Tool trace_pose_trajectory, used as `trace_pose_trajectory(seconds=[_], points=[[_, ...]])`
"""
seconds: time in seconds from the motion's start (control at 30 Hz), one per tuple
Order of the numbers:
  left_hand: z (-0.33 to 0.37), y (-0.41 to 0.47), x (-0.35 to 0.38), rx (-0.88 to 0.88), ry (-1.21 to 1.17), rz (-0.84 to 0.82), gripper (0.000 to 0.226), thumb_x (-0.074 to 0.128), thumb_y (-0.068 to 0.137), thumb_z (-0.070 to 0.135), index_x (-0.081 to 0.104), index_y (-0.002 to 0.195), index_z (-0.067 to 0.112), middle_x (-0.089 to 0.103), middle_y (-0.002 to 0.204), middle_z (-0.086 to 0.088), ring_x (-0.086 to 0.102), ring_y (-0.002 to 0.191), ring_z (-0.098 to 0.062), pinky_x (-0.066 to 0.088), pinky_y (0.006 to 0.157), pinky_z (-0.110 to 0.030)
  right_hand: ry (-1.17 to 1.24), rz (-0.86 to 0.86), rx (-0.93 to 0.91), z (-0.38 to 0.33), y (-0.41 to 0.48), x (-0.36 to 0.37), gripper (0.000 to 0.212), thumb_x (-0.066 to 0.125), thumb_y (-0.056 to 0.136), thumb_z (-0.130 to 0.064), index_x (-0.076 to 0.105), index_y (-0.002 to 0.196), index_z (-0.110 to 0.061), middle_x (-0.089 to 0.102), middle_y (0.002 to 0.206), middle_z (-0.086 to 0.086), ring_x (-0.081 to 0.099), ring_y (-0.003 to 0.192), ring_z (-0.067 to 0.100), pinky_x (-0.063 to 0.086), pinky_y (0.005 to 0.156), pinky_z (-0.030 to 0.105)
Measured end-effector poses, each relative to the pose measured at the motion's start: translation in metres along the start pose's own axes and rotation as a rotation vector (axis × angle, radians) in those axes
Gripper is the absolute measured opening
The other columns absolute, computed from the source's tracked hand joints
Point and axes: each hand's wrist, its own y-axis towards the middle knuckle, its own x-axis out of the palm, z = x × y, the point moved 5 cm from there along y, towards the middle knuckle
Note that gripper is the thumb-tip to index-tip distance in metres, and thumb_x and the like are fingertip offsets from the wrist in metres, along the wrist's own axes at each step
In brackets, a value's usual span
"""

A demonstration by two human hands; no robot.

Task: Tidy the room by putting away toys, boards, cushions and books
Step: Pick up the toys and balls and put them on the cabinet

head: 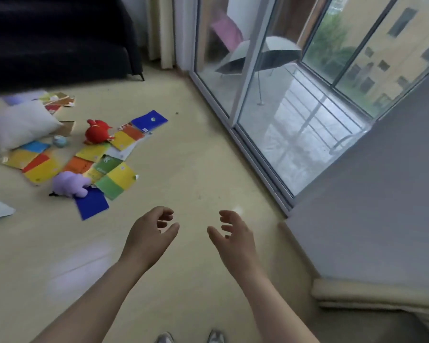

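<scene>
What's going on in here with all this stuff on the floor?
A person is standing with both hands held out in front. The left hand and right hand have loosely curled fingers and hold nothing. The tidying looks barely begun: coloured boards, a red plush toy, a purple plush toy and a white cushion lie scattered on the floor to the person's left.

Head-worn view, facing forward-down, floor (183, 169) near
</scene>
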Motion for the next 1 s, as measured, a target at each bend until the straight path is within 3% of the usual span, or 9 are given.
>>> trace_pose_trajectory(seconds=[0.23,0.4,0.63,1.0], points=[[-0.065,0.049,-0.11,-0.14,-0.047,0.171,0.019,0.066,0.085,0.02,0.059,0.102,0.022,0.064,0.102,0.009,0.061,0.093,-0.011,0.052,0.085,-0.034,-0.076,-0.2,-0.115,-0.082,0.065,0.124,0.042,0.068,0.085,-0.027,0.054,0.124,-0.023,0.058,0.115,-0.008,0.057,0.102,0.009,0.049,0.086,0.027],[-0.1,0.106,-0.178,-0.236,-0.058,0.292,0.02,0.067,0.085,0.019,0.061,0.105,0.019,0.065,0.101,0.007,0.062,0.093,-0.013,0.048,0.08,-0.029,-0.092,-0.307,-0.187,-0.132,0.126,0.204,0.042,0.069,0.084,-0.025,0.055,0.123,-0.022,0.059,0.114,-0.006,0.058,0.1,0.012,0.048,0.083,0.026],[-0.122,0.185,-0.251,-0.314,-0.073,0.388,0.017,0.066,0.085,0.016,0.062,0.102,0.016,0.066,0.101,0.007,0.062,0.094,-0.012,0.045,0.077,-0.026,-0.146,-0.407,-0.214,-0.197,0.217,0.277,0.044,0.068,0.086,-0.026,0.053,0.127,-0.021,0.058,0.117,-0.006,0.057,0.103,0.012,0.046,0.082,0.025],[-0.219,0.292,-0.374,-0.417,-0.061,0.386,0.016,0.066,0.085,0.016,0.06,0.099,0.02,0.065,0.101,0.004,0.062,0.09,-0.016,0.042,0.073,-0.025,-0.275,-0.479,-0.18,-0.269,0.294,0.425,0.046,0.067,0.086,-0.027,0.05,0.128,-0.02,0.059,0.117,-0.003,0.058,0.104,0.015,0.049,0.087,0.033]])
